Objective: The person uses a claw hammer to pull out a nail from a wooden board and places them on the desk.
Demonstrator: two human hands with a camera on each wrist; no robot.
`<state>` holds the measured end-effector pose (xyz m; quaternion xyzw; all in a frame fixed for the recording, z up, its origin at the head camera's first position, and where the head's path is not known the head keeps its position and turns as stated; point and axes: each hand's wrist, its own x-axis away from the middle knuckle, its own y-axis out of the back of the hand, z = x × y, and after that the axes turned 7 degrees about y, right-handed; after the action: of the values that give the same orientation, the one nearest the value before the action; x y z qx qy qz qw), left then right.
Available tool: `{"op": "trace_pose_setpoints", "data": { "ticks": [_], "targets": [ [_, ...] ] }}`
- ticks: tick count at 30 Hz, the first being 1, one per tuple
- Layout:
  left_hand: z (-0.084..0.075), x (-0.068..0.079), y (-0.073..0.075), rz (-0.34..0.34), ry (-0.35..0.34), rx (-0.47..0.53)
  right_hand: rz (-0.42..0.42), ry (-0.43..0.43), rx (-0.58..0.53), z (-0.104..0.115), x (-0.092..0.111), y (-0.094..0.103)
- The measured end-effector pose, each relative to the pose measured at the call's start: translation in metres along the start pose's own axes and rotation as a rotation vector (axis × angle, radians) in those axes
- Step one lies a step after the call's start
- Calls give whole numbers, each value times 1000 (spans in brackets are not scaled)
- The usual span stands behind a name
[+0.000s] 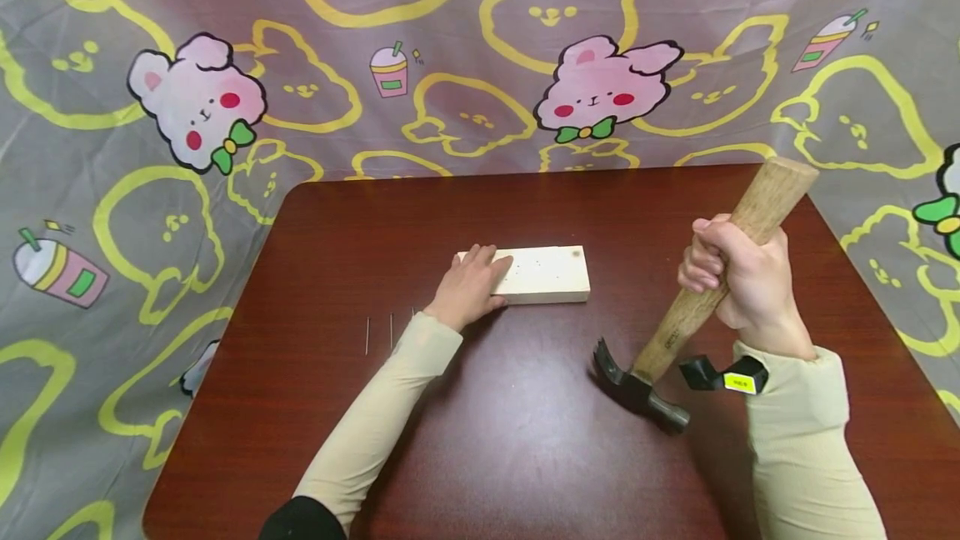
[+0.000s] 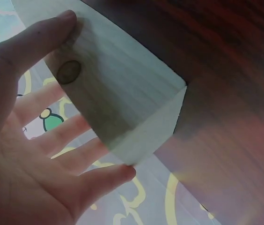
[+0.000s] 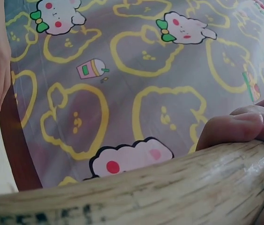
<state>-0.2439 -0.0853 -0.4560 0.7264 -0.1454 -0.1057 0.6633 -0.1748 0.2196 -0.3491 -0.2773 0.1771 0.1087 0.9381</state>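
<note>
On the table lies a pale wooden block [image 1: 551,275] with small dark marks on its top. My left hand [image 1: 468,286] rests over its left end with fingers spread. In the left wrist view the thumb [image 2: 52,35] touches the block's side face [image 2: 118,70], near a dark knot. The fingertips pass out of sight behind the block's edge. My right hand [image 1: 746,273] grips the wooden handle of a claw hammer [image 1: 678,332]. The hammer's dark head points down, to the right of the block. In the right wrist view the handle [image 3: 136,187] crosses the bottom.
Thin nails [image 1: 367,336] lie on the table left of the block, one partly hidden by the left forearm. The dark red-brown table [image 1: 510,440] has a patterned cloth [image 1: 465,40] hanging behind it. A black wrist device [image 1: 723,375] sits at the right cuff.
</note>
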Motion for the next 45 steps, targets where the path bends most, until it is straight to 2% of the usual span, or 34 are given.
{"op": "trace_pose_setpoints", "data": {
  "ticks": [6, 9, 14, 22, 29, 45],
  "targets": [
    [0, -1, -1, -9, -3, -2, 24, -67, -66, -3, -1, 9],
    [-1, -1, 0, -13, -2, 9, 40, -105, -150, -5, -3, 14],
    [-1, -1, 1, -15, 5, 14, 25, -144, -197, -7, -6, 21],
    [-1, -2, 4, -15, 15, 11, -71, -234, -197, -9, -15, 39],
    [-1, -3, 4, -17, 15, 11, -109, -258, -217, -16, -22, 54],
    [0, -5, 2, -41, -4, 7, -278, -335, -182, -26, -29, 73]
  ]
}}
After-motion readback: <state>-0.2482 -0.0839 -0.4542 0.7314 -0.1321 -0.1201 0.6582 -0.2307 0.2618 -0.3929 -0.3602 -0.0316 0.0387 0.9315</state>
